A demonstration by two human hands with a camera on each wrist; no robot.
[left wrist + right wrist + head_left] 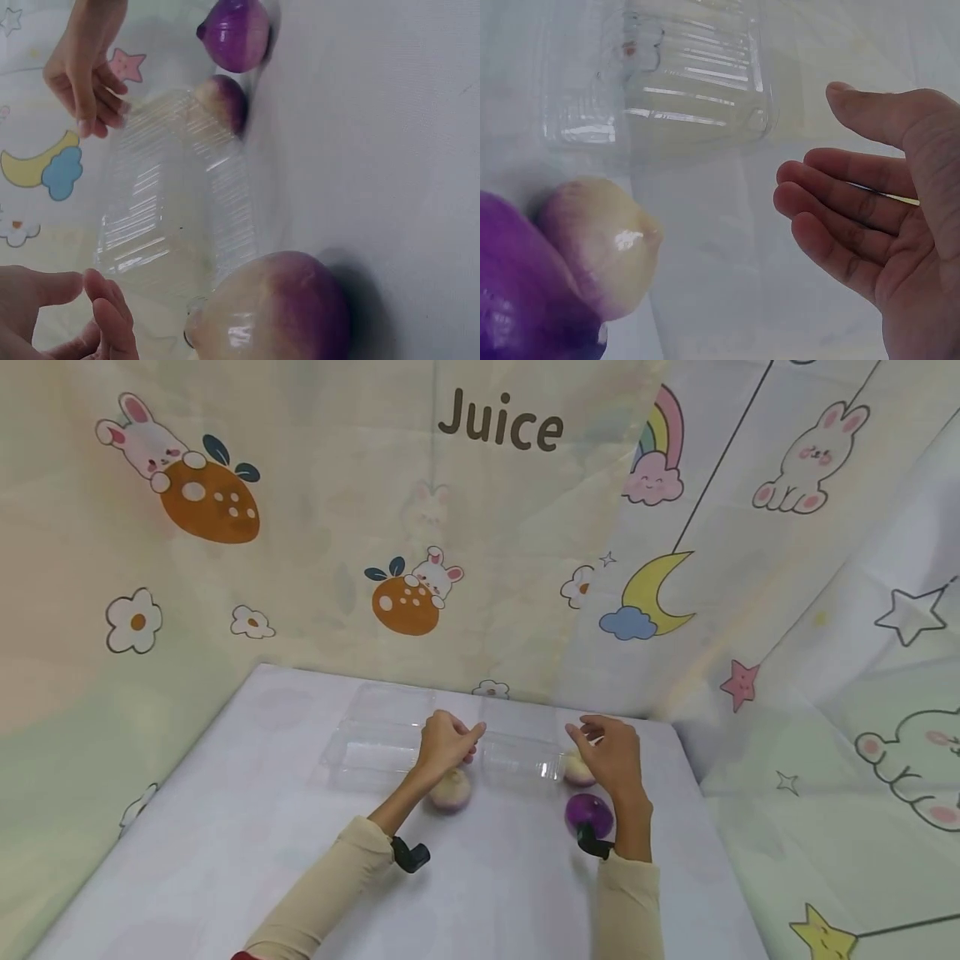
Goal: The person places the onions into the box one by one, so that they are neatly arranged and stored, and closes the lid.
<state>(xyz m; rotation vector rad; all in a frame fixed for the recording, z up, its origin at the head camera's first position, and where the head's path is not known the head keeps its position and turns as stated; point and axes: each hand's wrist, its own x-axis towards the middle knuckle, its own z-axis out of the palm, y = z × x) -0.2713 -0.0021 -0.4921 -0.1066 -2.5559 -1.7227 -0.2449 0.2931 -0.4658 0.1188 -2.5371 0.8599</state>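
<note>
Two clear plastic boxes with raised lids stand side by side at the back of the table: a left box [375, 753] and a right box [517, 758]. My left hand [447, 742] hovers between them with its fingers loosely bent, and nothing shows in its grasp. Just below it lies a pale onion [450, 792] with a purple base. At the right box's right end, my right hand [611, 752] is raised with relaxed fingers, apart from the box in the right wrist view. Beside that hand are another pale onion [604, 247] and a deep purple onion [521, 285].
A white cloth covers the table [480, 885]. Behind it hangs a printed curtain [315, 527] with cartoon rabbits, which continues along the right side. Dark wrist mounts [410, 855] sit on both forearms, the right one overlapping the purple onion in the head view.
</note>
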